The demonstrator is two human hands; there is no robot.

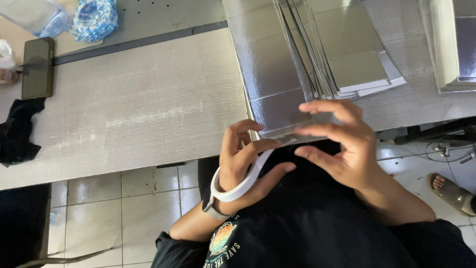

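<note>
Pinching a glossy white strip looped round its wrist, left hand sits near the pale wood-grain worktop edge; right hand fingers spread on flat silver card sheets.

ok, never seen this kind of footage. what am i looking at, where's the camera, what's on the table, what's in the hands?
No machine here: one camera worn on a person's head looks down at their two bare hands. The left hand holds a white strip that loops round the wrist, next to a watch. The right hand rests its fingertips on the near edge of a silver sheet. Behind it more silver sheets lie fanned out on a pale wooden table. Far left are a dark phone, a black cloth and a plastic bottle.
</note>
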